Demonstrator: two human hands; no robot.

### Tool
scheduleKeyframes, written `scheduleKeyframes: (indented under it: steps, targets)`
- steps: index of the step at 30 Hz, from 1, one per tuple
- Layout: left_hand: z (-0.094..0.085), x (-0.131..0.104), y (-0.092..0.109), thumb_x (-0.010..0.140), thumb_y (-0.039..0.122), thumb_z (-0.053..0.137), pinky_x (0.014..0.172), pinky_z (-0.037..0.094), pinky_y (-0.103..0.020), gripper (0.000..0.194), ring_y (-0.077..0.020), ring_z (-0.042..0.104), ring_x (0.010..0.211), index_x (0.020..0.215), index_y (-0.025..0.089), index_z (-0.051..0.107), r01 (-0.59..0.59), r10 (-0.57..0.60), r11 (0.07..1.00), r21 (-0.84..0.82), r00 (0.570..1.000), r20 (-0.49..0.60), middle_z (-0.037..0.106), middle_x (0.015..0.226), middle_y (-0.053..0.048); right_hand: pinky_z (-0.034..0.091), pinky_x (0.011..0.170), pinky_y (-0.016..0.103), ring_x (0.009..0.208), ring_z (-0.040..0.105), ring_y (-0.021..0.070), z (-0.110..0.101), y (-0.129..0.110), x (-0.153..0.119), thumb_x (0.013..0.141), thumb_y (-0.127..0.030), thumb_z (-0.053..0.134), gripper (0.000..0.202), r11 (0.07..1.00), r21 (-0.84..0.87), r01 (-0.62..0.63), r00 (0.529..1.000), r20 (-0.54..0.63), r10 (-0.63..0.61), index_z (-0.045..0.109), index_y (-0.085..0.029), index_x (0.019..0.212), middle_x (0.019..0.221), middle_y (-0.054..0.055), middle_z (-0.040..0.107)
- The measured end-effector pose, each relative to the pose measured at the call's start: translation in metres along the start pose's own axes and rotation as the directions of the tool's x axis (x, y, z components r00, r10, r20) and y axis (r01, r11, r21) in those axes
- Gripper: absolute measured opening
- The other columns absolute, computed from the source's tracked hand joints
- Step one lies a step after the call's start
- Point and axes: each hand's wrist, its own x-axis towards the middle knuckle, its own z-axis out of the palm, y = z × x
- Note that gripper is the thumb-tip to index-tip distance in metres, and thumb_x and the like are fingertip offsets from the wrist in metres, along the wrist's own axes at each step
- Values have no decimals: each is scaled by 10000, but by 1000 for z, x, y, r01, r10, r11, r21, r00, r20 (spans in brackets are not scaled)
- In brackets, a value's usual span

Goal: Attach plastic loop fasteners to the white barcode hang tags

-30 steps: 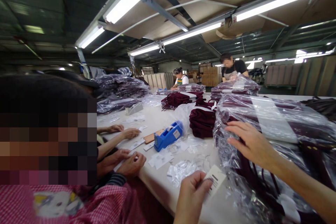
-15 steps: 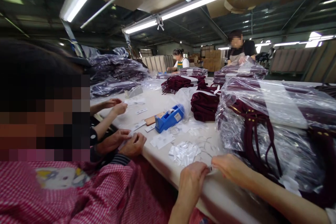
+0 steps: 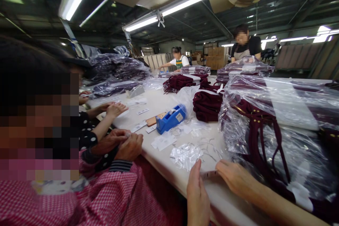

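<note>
At the table's near edge, my right hand point(image 3: 234, 177) pinches the right end of a narrow white printed label strip point(image 3: 209, 173). My left hand point(image 3: 197, 196) is beside the strip's left end, fingers straight and upright; whether it touches the strip is hard to tell. Just beyond both hands lies a heap of small clear plastic packets point(image 3: 186, 156), with thin looped strings point(image 3: 210, 150) to its right. White paper tags point(image 3: 163, 141) are spread farther left, near a blue tape dispenser point(image 3: 171, 119).
Plastic-wrapped maroon garments point(image 3: 267, 120) are stacked close on the right, and folded maroon garments point(image 3: 208, 105) lie beyond the dispenser. At my left, a co-worker in a pink checked garment point(image 3: 113, 194) works with both hands over the table edge. Other people stand across the table.
My left hand has gone from a pinch at the label strip to straightened fingers, slightly lower. More of the strip shows between my hands. A neighbour's hand on the left has flattened toward the table.
</note>
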Motion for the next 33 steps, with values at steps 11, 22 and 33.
scheduleKeyframes:
  steps: [11,22,33]
  targets:
    - [-15,2,1,919,249,385,899,533,-356,381,-209,696,989,1237,199,589,-46,42,974,222,999,23,748,1066,-72,410,674,256,773,608,167,-10,-6,-1,943,-181,420,207,984,173,-33,997,-66,45,621,-195,892,832,34,639]
    - [-18,6,-49,846,94,387,770,567,-329,424,-209,712,831,1158,223,644,-445,496,692,568,865,74,767,979,-64,346,919,427,1078,512,291,-20,-29,8,830,-203,565,208,997,-56,49,975,-216,-60,622,-218,1030,1270,100,557]
    - [-28,9,-29,886,186,411,809,546,-294,404,-194,713,843,1235,262,601,-325,284,857,399,945,160,775,975,-45,320,670,294,706,579,178,2,-17,34,789,-91,523,147,989,-69,131,991,38,-128,630,-179,837,805,44,687]
